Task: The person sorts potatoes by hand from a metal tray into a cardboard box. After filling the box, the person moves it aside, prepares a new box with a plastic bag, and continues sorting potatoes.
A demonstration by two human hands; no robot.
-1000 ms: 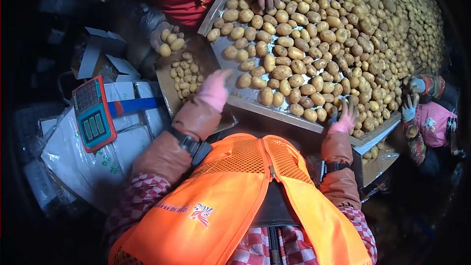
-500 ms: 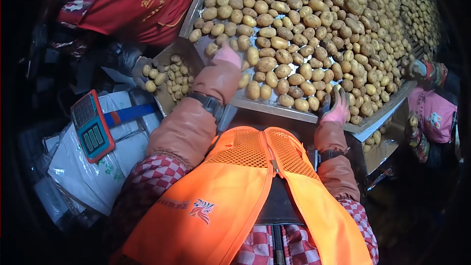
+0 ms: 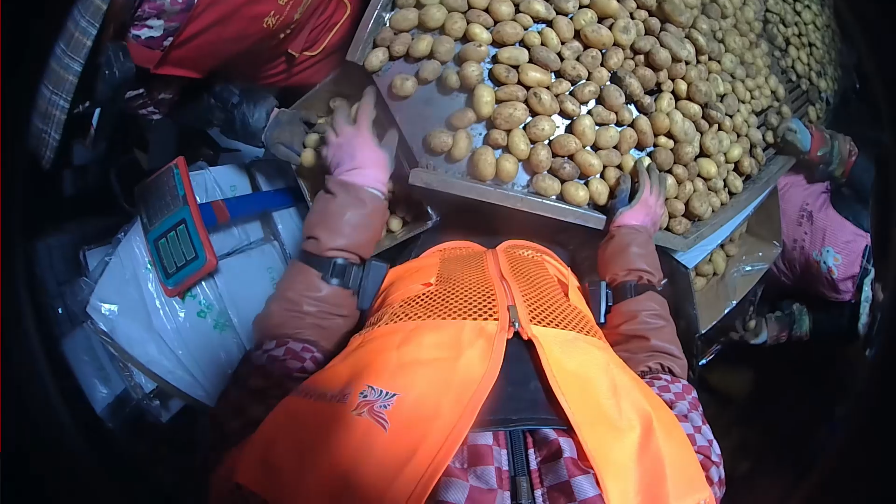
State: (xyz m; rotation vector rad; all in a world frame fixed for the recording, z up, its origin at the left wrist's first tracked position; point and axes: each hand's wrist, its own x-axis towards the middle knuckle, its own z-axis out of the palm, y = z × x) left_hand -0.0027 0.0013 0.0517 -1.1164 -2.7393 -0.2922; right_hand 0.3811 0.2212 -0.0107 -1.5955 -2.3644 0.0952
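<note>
My left hand, in a pink glove, is over the box of small potatoes at the table's left edge. Its fingers are spread, and no potato shows in them. My right hand, gloved in pink with dark fingertips, rests at the front edge of the metal table. Its fingers are apart and touch potatoes lying there. Many more potatoes cover the table beyond both hands.
A co-worker in a red apron stands at the upper left. A red-rimmed scale display is at the left by plastic-wrapped boxes. Another person's pink garment and a cardboard box are at the right.
My left hand has moved left and down, off the table's potatoes to over the box. My right hand has stayed at the table edge. The red-aproned co-worker has shifted slightly.
</note>
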